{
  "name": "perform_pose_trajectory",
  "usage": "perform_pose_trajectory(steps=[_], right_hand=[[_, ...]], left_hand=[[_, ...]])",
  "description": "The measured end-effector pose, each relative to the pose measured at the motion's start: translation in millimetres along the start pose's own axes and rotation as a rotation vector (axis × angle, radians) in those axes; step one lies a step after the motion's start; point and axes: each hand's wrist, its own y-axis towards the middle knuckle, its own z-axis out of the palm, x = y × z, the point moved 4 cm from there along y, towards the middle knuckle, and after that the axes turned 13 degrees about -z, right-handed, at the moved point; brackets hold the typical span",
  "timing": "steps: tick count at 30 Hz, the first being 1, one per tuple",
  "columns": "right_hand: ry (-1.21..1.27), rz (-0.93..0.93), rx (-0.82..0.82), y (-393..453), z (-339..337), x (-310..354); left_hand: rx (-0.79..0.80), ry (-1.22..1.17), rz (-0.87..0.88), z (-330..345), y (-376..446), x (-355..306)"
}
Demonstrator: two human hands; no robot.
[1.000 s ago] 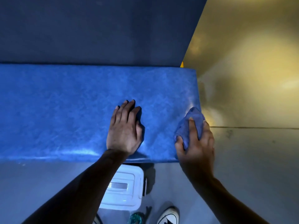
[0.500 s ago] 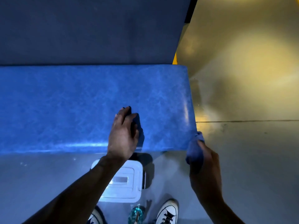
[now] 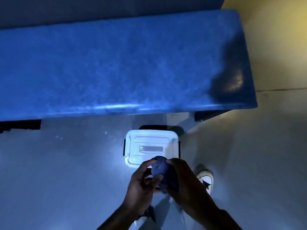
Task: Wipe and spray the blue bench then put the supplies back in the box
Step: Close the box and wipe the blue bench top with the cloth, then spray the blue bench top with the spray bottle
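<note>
The blue bench (image 3: 116, 63) stretches across the upper half of the head view. Below it on the floor stands a white plastic box (image 3: 152, 147) with its lid on and dark side clips. Just in front of the box, both my hands hold a bunched blue cloth (image 3: 162, 173) between them. My left hand (image 3: 142, 183) grips it from the left with curled fingers, and my right hand (image 3: 184, 181) wraps it from the right. The spray bottle is not visible.
Grey floor (image 3: 66, 171) lies all around the box. A white sneaker (image 3: 206, 180) shows right of my hands. Dark bench feet (image 3: 20, 126) stick out under the bench edge. Yellowish floor (image 3: 279, 47) lies to the right.
Both hands have come off the bench and met above the floor near the box, now holding the cloth together. The view has pulled back and tilted down.
</note>
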Motion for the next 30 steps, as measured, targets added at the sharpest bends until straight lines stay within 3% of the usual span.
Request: perform_pose_trajectory(steps=[4,8,13,18,23,27,30], right_hand=[[0.015,0.136,0.005,-8,53,2],[-0.028,0.351,0.072,-10,112,-17],[0.072,0.509,0.08,-8,198,-86],[0.04,0.529,0.044,2,244,-159],[0.115,0.469,0.056,-5,258,-188],[0.176,0.502,0.161,-42,240,-172],[0.136,0.504,0.051,-65,201,-158]], left_hand=[[-0.079,-0.026,-0.007,-52,5,35],[-0.164,0.122,0.08,-97,35,82],[-0.244,0.174,0.04,-130,103,163],[-0.334,0.216,-0.013,-141,178,228],[-0.361,0.415,-0.016,-139,209,253],[-0.463,0.631,-0.04,-118,176,247],[-0.323,0.692,0.076,-70,146,233]])
